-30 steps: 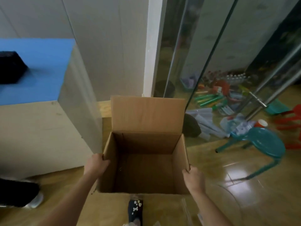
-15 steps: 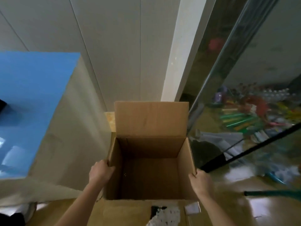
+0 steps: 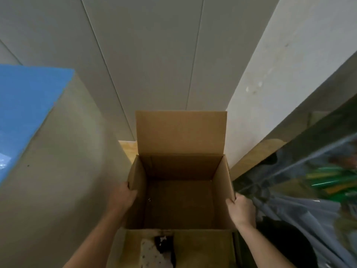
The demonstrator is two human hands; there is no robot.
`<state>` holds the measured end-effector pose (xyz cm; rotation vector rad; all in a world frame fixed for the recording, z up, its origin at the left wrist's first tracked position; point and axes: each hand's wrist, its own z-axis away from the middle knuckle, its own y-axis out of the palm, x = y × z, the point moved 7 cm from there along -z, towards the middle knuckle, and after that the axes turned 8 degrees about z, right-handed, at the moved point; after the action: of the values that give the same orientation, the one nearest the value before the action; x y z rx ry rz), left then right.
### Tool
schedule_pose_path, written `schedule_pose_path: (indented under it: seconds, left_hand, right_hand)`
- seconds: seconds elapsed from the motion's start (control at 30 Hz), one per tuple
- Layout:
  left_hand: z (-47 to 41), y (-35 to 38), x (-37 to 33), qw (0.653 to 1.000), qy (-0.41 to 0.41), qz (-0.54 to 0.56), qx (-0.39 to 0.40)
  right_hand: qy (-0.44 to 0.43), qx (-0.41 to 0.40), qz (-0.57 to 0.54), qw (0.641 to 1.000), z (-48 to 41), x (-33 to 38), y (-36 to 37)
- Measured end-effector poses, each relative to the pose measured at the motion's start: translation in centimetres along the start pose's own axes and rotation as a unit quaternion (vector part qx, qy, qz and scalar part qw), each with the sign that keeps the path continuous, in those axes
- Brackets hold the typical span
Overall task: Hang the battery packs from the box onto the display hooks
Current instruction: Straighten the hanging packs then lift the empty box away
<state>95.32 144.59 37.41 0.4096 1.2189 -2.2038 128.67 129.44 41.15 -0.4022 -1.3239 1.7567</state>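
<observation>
The cardboard box [image 3: 180, 132] is open before me, near the white wall [image 3: 154, 55], far flap upright. My left hand [image 3: 121, 198] grips its left wall at the rim, and my right hand [image 3: 241, 211] grips the right wall.

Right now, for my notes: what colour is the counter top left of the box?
The counter top is blue; head view.

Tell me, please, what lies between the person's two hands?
In the head view, the open cardboard box lies between them: the left hand grips its left wall, the right hand its right wall. Its inside looks empty.
</observation>
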Motion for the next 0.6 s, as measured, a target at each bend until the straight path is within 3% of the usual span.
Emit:
schedule_pose_path:
  seconds: [0.13,0.27,0.4,0.6]
  left_hand:
    - [-8.3,0.7,-1.5,0.999,-0.014,0.052,-0.008]
    - [-15.5,2.3,-2.5,0.999,-0.023,0.029,-0.010]
    - [-22.8,4.3,-2.4,0.999,-0.021,0.027,-0.005]
    - [-32.8,8.7,-1.5,0.999,0.001,-0.016,-0.032]
  right_hand:
    - [-0.009,0.005,-0.007,1.000,-7.2,4.8,2.7]
    - [-0.002,0.001,-0.017,1.000,-14.0,8.0,5.4]
    - [-0.004,0.034,-0.019,0.999,-20.3,9.6,10.1]
    - [0.011,0.012,-0.021,1.000,-29.0,9.8,18.4]
